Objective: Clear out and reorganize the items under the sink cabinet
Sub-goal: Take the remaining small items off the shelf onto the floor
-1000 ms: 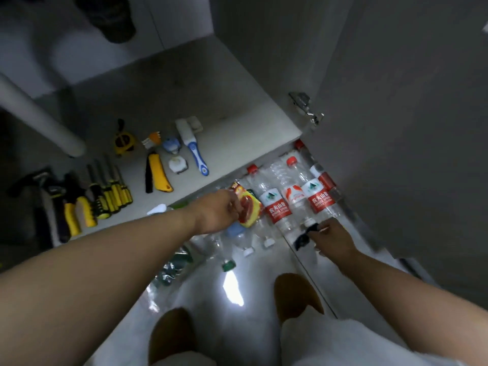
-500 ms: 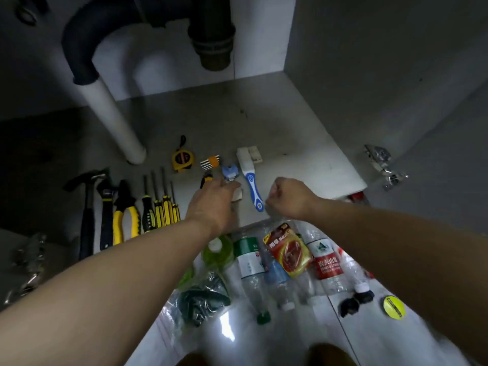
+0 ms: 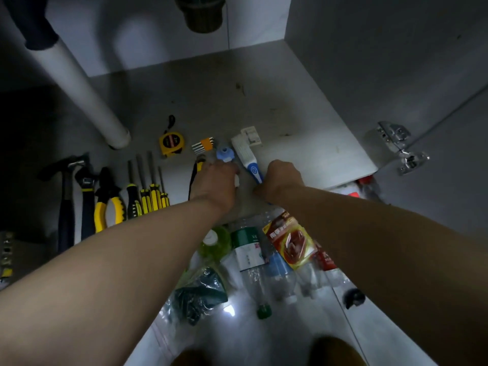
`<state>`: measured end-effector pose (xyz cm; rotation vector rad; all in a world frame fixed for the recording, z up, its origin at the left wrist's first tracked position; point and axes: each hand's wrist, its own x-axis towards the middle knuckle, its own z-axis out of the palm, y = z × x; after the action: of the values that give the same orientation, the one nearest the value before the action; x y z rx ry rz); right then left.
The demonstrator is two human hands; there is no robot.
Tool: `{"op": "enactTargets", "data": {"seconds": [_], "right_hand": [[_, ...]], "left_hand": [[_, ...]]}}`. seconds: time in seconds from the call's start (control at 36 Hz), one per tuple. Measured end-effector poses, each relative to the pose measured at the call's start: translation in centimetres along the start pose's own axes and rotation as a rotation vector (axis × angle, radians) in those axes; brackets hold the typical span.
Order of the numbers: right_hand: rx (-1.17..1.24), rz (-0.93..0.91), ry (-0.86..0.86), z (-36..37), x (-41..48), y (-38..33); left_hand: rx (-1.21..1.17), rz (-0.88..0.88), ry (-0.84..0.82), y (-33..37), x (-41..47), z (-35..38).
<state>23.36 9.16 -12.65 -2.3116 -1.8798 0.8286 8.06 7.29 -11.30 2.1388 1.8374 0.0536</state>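
Both the left hand point(image 3: 216, 184) and right hand point(image 3: 284, 180) flank the brush point(image 3: 250, 167), fingers' grasp hidden.

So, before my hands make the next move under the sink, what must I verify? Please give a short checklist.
1. Left hand grips small white object: cannot tell, fingers hidden.
2. Right hand holds blue-and-white plastic brush: cannot tell; it covers the handle end.
3. Yellow-handled screwdrivers lined up: ok.
4. Clear plastic bottles put away: not ok, lying on the floor outside.
5. Bare grey cabinet floor behind: ok.
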Motion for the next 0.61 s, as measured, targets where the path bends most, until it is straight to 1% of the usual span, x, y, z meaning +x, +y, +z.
{"op": "enactTargets", "data": {"seconds": [0.14, 0.22, 0.28, 0.31, 0.36, 0.42, 0.5, 0.61], "right_hand": [[-0.146, -0.063, -0.039, -2.1, -2.7, 4.4], [-0.175, -0.102, -0.077, -3.7, -5.9, 8.4], [-0.141, -0.082, -0.099, -4.4, -8.8, 11.5], [-0.074, -0.044, -0.127, -4.5, -10.5, 13.2], [0.135, 0.052, -0.214, -4.1, -14.1, 16.8], [0.263, 0.16, -0.293, -3.0, -17.8, 20.1], [0.277, 0.309, -0.311, -0.8, -22.7, 24.5], [0.381, 0.54, -0.382, 2.7, -27.0, 29.1]], "left_hand": [[-0.055, 0.021, -0.049, 1.4, -1.0, -0.2], [-0.098, 0.067, -0.058, 3.3, -2.0, -0.6], [-0.069, 0.134, -0.061, 5.0, -2.9, -0.8], [-0.024, 0.18, -0.064, 5.9, -3.3, -0.8], [0.052, 0.273, -0.068, 7.9, -4.2, -0.8], [0.066, 0.348, -0.109, 10.0, -5.2, -0.7], [0.061, 0.452, -0.215, 13.1, -6.7, -0.4], [0.049, 0.609, -0.36, 16.6, -8.7, 0.7]]}}
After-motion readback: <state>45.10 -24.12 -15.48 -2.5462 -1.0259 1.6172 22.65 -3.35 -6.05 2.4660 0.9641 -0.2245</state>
